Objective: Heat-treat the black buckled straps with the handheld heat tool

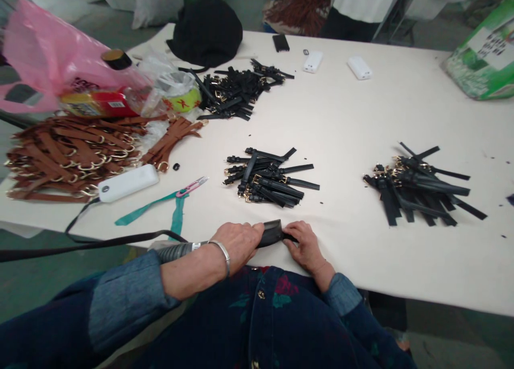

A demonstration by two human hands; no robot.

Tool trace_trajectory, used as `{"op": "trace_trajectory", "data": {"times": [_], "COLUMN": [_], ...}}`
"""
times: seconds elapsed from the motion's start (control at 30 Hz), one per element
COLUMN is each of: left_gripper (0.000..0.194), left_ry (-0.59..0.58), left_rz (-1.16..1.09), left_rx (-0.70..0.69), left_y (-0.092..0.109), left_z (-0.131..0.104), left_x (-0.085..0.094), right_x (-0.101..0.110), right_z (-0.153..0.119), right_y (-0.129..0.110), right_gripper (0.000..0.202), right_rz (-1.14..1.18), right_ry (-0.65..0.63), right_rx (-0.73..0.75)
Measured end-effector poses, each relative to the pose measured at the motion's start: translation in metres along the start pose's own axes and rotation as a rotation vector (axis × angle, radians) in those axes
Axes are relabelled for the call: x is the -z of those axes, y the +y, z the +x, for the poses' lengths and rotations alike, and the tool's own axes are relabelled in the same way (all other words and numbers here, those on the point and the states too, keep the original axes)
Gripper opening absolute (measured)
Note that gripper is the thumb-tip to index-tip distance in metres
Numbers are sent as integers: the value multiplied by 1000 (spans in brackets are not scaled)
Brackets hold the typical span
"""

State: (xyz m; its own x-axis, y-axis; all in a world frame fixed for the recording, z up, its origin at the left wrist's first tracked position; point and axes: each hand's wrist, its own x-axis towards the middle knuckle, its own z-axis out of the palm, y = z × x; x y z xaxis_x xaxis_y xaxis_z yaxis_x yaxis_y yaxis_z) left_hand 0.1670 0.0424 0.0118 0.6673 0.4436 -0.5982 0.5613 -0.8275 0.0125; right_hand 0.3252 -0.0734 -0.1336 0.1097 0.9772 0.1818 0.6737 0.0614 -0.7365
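My left hand (237, 245) is wrapped round a black hand-held tool (271, 234) with a wide, flat mouth that points right. A grey ribbed piece and a cord trail from its back end past my wrist. Close to the mouth, my right hand (305, 248) pinches a short black strap (289, 238), most of it hidden by the fingers. Just beyond both hands lies a pile of black buckled straps (273, 179) with gold buckles. Another black strap pile (421, 189) rests farther right on the white table (341, 128).
Pink-handled thread snips (191, 187) lie by green ribbon (148, 205) at left. A white power bank (128, 183) sits before brown straps (72, 155). Behind are more black straps (236, 88), a black cap (206, 31), a pink bag (52, 47) and a green sack (485, 58).
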Motion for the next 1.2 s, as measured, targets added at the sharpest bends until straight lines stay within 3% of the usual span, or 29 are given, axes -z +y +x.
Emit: {"op": "trace_trajectory", "data": {"times": [0.23, 0.5, 0.73, 0.93, 1.03, 1.2], "left_gripper": [27, 25, 31, 39, 34, 29], "left_ry": [-39, -29, 5, -19, -19, -18], "left_rz": [4, 4, -87, -87, -43, -7], "left_rx": [-27, -51, 26, 146, 76, 5], "left_y": [-7, 9, -19, -40, -37, -10], "left_z": [-7, 5, 1, -5, -9, -5], "left_x": [8, 8, -9, 7, 10, 0], "right_x": [0, 1, 0, 2, 1, 0], "right_z": [1, 0, 2, 0, 0, 1], "right_y": [-4, -3, -5, -3, -3, -2], "right_gripper": [24, 24, 23, 23, 23, 24], "right_rz": [-13, -3, -18, -16, -24, -35], "right_ry": [-11, 3, 4, -12, -8, -9], "right_rx": [-1, -11, -5, -8, -3, -1]}}
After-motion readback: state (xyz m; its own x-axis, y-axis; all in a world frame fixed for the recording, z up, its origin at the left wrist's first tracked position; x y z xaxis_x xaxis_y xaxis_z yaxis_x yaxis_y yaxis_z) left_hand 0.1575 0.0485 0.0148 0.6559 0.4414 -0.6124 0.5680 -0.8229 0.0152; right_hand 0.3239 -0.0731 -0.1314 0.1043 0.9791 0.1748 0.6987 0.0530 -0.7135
